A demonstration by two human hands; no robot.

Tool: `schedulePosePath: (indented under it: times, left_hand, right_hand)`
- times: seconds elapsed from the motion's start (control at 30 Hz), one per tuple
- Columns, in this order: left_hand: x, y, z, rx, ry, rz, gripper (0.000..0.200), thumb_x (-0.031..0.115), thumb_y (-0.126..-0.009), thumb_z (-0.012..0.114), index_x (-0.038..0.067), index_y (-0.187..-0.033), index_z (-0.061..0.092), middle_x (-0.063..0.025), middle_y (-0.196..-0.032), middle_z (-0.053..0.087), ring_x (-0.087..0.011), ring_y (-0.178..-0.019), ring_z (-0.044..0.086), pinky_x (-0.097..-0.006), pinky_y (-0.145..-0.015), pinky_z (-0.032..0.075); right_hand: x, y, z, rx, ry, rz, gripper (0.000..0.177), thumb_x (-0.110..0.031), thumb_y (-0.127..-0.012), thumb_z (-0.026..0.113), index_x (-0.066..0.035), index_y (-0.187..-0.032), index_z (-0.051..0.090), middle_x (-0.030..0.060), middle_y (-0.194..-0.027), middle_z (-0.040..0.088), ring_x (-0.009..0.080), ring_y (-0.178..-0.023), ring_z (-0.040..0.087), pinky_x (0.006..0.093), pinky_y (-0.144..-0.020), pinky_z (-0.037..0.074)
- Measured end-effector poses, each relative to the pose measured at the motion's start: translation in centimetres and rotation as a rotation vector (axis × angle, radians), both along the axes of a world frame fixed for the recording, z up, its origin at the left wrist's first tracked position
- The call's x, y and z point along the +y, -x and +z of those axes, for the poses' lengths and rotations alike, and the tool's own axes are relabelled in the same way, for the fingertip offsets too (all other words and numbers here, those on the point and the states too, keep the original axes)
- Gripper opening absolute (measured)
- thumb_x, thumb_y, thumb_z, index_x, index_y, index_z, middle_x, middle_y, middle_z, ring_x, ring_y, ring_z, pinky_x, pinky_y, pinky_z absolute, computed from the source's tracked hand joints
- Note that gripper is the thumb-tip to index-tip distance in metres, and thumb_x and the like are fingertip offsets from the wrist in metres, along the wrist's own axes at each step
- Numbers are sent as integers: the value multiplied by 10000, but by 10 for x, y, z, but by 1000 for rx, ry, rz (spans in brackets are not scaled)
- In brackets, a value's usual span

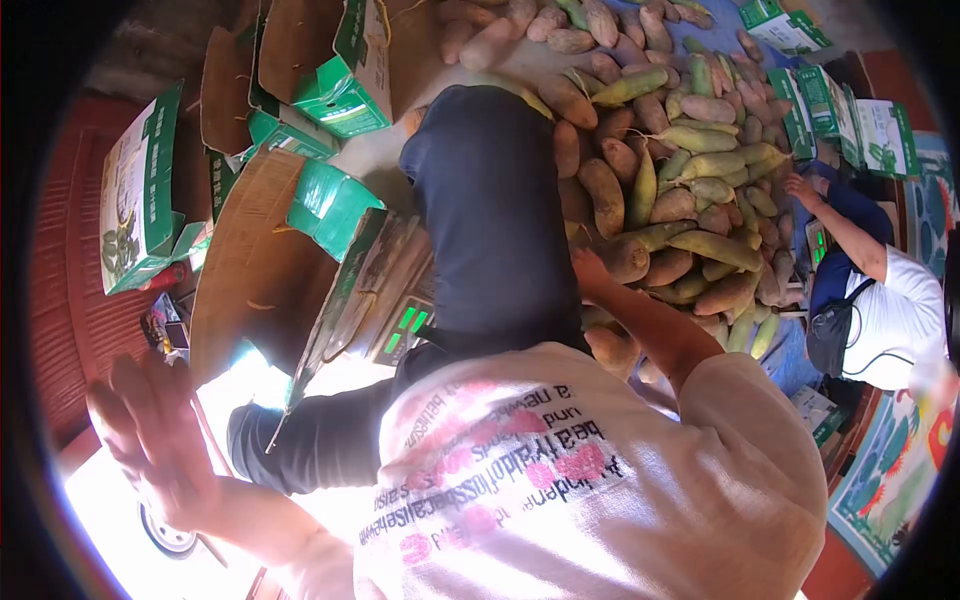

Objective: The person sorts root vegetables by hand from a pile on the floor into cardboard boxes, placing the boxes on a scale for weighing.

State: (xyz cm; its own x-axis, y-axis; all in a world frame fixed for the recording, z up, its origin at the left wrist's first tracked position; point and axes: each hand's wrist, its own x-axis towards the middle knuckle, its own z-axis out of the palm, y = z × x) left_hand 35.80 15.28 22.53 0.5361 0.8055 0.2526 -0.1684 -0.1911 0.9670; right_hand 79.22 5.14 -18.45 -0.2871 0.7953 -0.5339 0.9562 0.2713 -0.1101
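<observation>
Two bare hands, well apart, on either side of a dark-trousered knee [490,210]. Left hand [150,445]: raised in the air at far left, fingers extended, grip released. Right hand [590,268]: low, just past the knee, at the near-left edge of a heap of long, earthy, radish-like roots [710,165], green and reddish-brown mixed. Closest to those fingers, a reddish-brown root [626,260]. Fingertips hidden; cannot tell whether clenched, released or grasping.

Heap edges: tight against the knee on the left, thinning out at the top, bordered at right by blue sheeting [797,350]. Little space around the right hand, with roots close on its far side and the knee just beside it.

Left of the knee, crowded: open carton [250,260] with tall brown walls and green flap [330,205]; beside it, digital display [405,328] with lit green digits. Above, more green-and-white cartons [345,95]. Between these and the heap, a bare strip of grey floor [415,75]. Lower left, around the left forearm, a glare patch, edges washed out.

Far side of the heap: co-worker's hand [800,190] near its right edge, white-shirted torso [890,310] behind, second digital display [817,242] alongside.
</observation>
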Motion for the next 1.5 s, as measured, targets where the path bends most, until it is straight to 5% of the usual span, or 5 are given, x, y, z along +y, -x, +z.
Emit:
schedulePosePath:
  times: [0.3, 0.67, 1.17, 1.33, 1.5]
  left_hand:
    - [-5, 169, -86, 758, -212, 1154, 384, 76, -849, 610, 40, -1220, 516, -55, -952, 560, -134, -888, 554, -256, -780, 456]
    - [-66, 274, -197, 726, -23, 1274, 416, 180, -837, 657, 42, -1207, 526, -130, -1084, 560, -209, -1021, 537, -305, -851, 431]
    - [11, -29, -34, 608, -183, 399, 354, 83, -735, 735, 27, -1072, 640, -41, -854, 586, -63, -732, 494, -195, -622, 372]
    - [14, 41, -46, 742, -207, 846, 258, 76, -799, 683, 75, -1057, 670, 66, -637, 441, -11, -625, 416, -181, -623, 360]
    - [16, 152, -97, 1055, -375, 982, 311, 121, -795, 680, 130, -1105, 652, 2, -789, 590, -85, -736, 537, -220, -706, 434]
  right_hand:
    - [11, -41, -10, -555, 242, 309, 411, -356, -804, 561, -180, -1175, 577, 91, -1173, 530, 298, -1132, 447, 530, -921, 327]
    - [-14, -69, -13, -657, 258, 275, 650, -388, -750, 631, -164, -1312, 391, 168, -1220, 486, 374, -1140, 448, 558, -895, 343]
    - [55, -64, 76, -259, 300, -336, 903, -392, -538, 794, -99, -1301, 410, 162, -1141, 585, 291, -1076, 562, 379, -871, 468]
    - [123, -149, 79, 21, -79, -404, 968, -339, -560, 795, -107, -1358, 298, 165, -1168, 572, 289, -1078, 559, 379, -885, 459]
    - [204, -41, 275, -184, -287, -410, 875, -252, -575, 761, -83, -1328, 348, 182, -1199, 548, 327, -1087, 544, 388, -892, 441]
